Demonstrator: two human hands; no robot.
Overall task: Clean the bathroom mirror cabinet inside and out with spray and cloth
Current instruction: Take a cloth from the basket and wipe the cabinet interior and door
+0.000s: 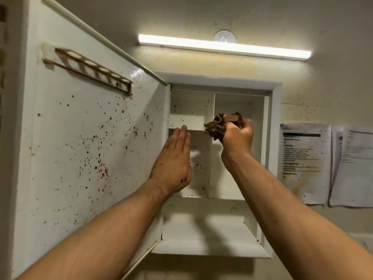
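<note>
— Cream-painted bathroom wall (201, 15), speckled with dark marks, is seen under a lit strip light (224, 46). What is shown below it?

— A recessed white cabinet (277, 122) is shown with its door (80, 138) swung open to the left. Brown spots are scattered over the door's inner face and the 2 upper compartments.

— How are the hands placed?

— The left hand (173, 158) is held flat, fingers straight, nothing grasped, just beside the door's hinged edge. A crumpled brown cloth (222, 123) is bunched tightly in the right hand (239, 138) and held at the front edge of the upright divider (212, 102), level with the small shelf (189, 122). No spray bottle is in view.

— How is this wipe best done?

— The door should probably be steadied while the divider's edge is rubbed downward. After that, the compartment corners, where spots are gathered, can be worked. A cleaner fold of cloth would likely be needed, since smearing is risked.
</note>
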